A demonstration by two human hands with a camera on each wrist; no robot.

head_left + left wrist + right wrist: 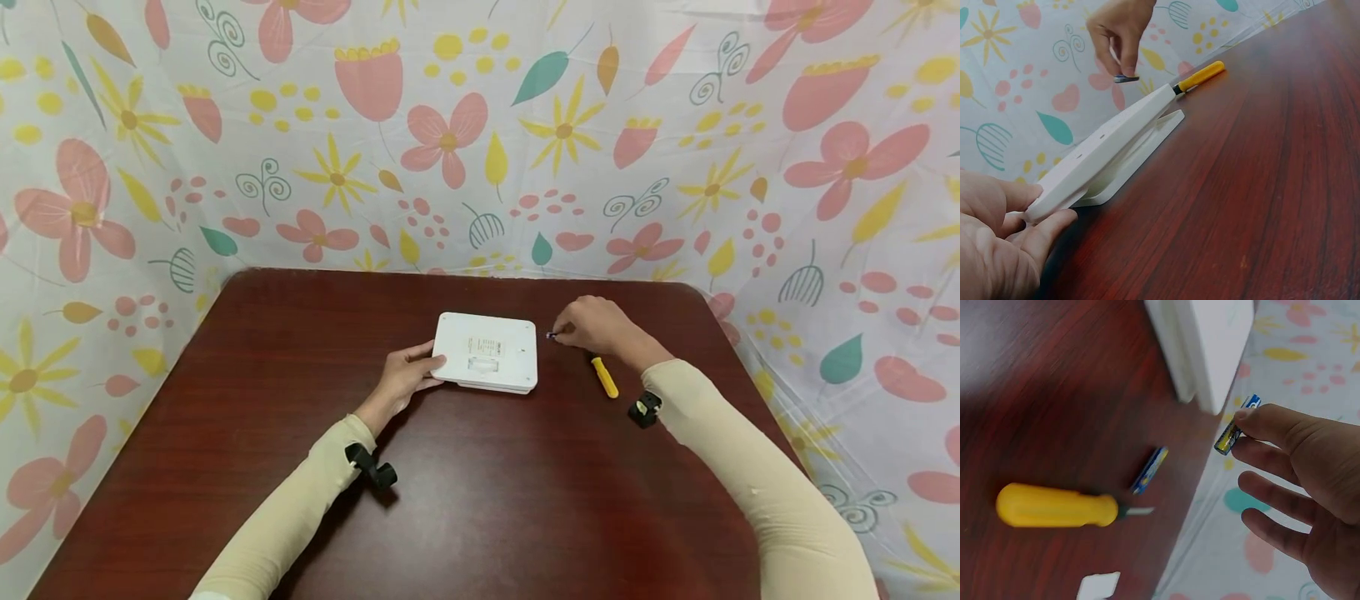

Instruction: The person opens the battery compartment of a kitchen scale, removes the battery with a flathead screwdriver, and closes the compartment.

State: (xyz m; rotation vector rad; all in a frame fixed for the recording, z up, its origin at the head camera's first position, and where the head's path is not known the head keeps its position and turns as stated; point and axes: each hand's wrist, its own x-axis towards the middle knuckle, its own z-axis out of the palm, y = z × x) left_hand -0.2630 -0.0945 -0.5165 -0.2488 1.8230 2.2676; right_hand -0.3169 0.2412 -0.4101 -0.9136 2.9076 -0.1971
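Note:
My left hand grips the left edge of a flat white battery-powered device, thumb on top and fingers beneath. Its upper face carries a printed label and a rectangular battery compartment. In the left wrist view the device is tilted, with a white tray-like part under it. Beyond the device's right side, my right hand pinches a small blue-and-yellow battery between thumb and index finger, above the table. The other fingers are spread apart. A second battery lies on the table.
A yellow-handled screwdriver lies right of the device, its tip near the loose battery. In the right wrist view a small white piece lies beyond it. A flower-printed curtain surrounds the dark wooden table.

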